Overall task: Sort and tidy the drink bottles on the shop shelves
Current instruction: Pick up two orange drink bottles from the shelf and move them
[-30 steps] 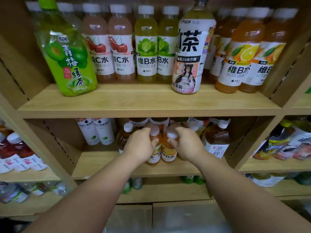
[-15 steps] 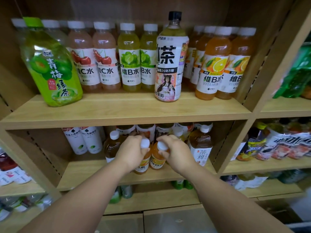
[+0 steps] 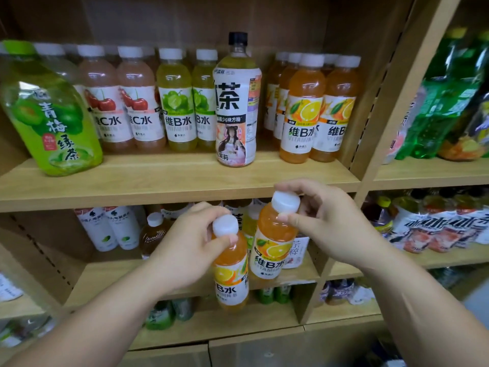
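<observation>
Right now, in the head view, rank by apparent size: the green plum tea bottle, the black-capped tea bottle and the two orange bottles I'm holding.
1. green plum tea bottle, largest
2. black-capped tea bottle
3. left orange bottle and right orange bottle: they look alike and both are nearer the camera, so no ranking between them.

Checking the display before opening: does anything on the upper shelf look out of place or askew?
A tall black-capped tea bottle stands alone between the lime bottles and orange bottles, the wrong size and kind for that row. At the left end, the big green plum-tea bottle appears to lean.
</observation>
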Motion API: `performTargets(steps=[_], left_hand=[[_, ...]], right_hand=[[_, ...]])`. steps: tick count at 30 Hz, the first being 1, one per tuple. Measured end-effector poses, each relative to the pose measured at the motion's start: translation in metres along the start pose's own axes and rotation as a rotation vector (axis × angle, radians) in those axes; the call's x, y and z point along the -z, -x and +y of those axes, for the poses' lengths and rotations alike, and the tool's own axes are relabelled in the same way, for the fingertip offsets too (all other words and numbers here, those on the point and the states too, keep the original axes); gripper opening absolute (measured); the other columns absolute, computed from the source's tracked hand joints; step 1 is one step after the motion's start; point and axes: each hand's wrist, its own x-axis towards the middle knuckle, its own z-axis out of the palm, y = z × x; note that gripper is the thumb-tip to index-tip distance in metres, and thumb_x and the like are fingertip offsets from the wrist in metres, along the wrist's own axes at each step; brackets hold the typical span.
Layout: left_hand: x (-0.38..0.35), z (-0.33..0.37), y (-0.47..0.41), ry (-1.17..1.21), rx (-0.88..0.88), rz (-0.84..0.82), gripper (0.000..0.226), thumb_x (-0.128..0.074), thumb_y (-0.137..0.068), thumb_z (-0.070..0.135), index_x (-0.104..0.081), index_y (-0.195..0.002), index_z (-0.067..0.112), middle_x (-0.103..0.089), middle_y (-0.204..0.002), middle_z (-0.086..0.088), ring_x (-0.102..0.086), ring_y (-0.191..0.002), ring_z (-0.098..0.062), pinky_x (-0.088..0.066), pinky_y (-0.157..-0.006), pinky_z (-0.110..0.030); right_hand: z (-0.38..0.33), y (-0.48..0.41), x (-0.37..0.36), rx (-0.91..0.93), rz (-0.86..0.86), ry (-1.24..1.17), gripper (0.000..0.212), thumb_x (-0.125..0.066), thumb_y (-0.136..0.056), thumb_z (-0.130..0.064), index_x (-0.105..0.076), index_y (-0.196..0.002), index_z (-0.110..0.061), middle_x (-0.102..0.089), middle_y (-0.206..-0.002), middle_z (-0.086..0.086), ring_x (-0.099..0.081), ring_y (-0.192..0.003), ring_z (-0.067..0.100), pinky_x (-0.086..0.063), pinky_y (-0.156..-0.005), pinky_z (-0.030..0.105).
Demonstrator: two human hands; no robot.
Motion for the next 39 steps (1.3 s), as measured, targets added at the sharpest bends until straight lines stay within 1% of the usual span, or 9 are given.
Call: performTargets(steps=[3,5,8,10,14,23,28,33,39], left_hand=[[-0.002,0.026,-0.005,-0.008,-0.065,0.006,0.026,-0.081,-0.083,0.024,-0.070,-0.106,0.029,-0.056,-0.092,0.007,-0.054,-0.072,-0.003,-0.038,-0.065,-0.013],[0.003,0.045,-0.015,0.059,-0.045,0.027,0.028,-0.076,-0.076,0.037,-0.071,-0.104,0.031,-0.061,-0.094,0.001,-0.058,-0.071,-0.006,-0.048,-0.068,-0.026],[0.016,0.077,-0.035,0.124,-0.082,0.116,0.041,-0.070,-0.071,0.053,-0.071,-0.107,0.034,-0.068,-0.103,-0.007,-0.067,-0.085,-0.028,-0.054,-0.080,-0.054],[0.023,0.101,-0.050,0.114,-0.131,0.177,0.040,-0.069,-0.071,0.055,-0.070,-0.107,0.038,-0.071,-0.105,-0.006,-0.068,-0.090,-0.032,-0.054,-0.085,-0.058],[0.034,0.140,-0.083,0.116,-0.169,0.254,0.018,-0.073,-0.078,0.038,-0.073,-0.096,0.036,-0.075,-0.100,-0.001,-0.071,-0.095,-0.025,-0.058,-0.085,-0.055],[0.034,0.179,-0.152,0.045,-0.161,0.380,0.013,-0.076,-0.087,0.031,-0.076,-0.099,0.027,-0.074,-0.087,0.007,-0.069,-0.081,-0.008,-0.059,-0.079,-0.040],[0.015,0.171,-0.181,-0.073,-0.108,0.390,0.023,-0.074,-0.089,0.034,-0.074,-0.107,0.020,-0.072,-0.096,0.002,-0.069,-0.091,-0.018,-0.058,-0.082,-0.041],[0.000,0.160,-0.187,-0.108,-0.170,0.416,0.032,-0.067,-0.093,0.042,-0.070,-0.120,0.024,-0.069,-0.107,0.003,-0.064,-0.099,-0.016,-0.054,-0.087,-0.039],[-0.017,0.137,-0.168,0.050,-0.153,0.233,0.068,-0.065,-0.094,0.045,-0.030,-0.153,0.044,-0.057,-0.131,0.023,-0.057,-0.119,0.000,-0.050,-0.101,-0.033]], right_hand=[[-0.001,0.003,0.028,0.040,0.031,0.030,0.042,-0.079,-0.088,-0.025,-0.064,-0.119,-0.048,-0.057,-0.068,0.005,-0.051,-0.061,0.010,-0.045,-0.060,0.025],[0.001,0.004,0.042,0.078,0.074,0.037,0.040,-0.079,-0.088,-0.024,-0.064,-0.118,-0.046,-0.060,-0.072,0.006,-0.049,-0.060,0.006,-0.042,-0.059,0.022],[0.004,0.001,0.065,0.133,0.149,0.041,0.040,-0.078,-0.089,-0.019,-0.066,-0.121,-0.040,-0.056,-0.067,-0.014,-0.046,-0.059,0.006,-0.037,-0.057,0.015],[0.002,-0.005,0.080,0.189,0.224,0.057,0.039,-0.077,-0.090,-0.016,-0.066,-0.122,-0.035,-0.050,-0.061,-0.020,-0.043,-0.057,0.007,-0.034,-0.056,0.015],[-0.004,-0.021,0.113,0.245,0.387,0.044,0.033,-0.074,-0.092,-0.016,-0.067,-0.121,-0.032,-0.048,-0.058,-0.021,-0.039,-0.057,0.005,-0.035,-0.058,0.021],[-0.037,-0.061,0.156,0.280,0.494,0.194,0.033,-0.070,-0.095,-0.025,-0.065,-0.127,-0.029,-0.052,-0.083,-0.028,-0.048,-0.065,0.000,-0.042,-0.069,0.024],[-0.031,-0.079,0.144,0.236,0.458,0.347,0.037,-0.066,-0.098,-0.024,-0.061,-0.135,-0.027,-0.065,-0.117,-0.013,-0.042,-0.087,0.001,-0.034,-0.082,0.022],[-0.027,-0.083,0.140,0.280,0.472,0.448,0.038,-0.064,-0.099,-0.025,-0.061,-0.137,-0.026,-0.062,-0.126,-0.007,-0.045,-0.093,-0.001,-0.035,-0.084,0.021],[-0.027,-0.093,0.143,0.215,0.429,0.683,0.055,-0.062,-0.098,-0.042,-0.048,-0.150,-0.029,-0.047,-0.140,-0.003,-0.056,-0.116,0.020,-0.039,-0.080,0.027]])
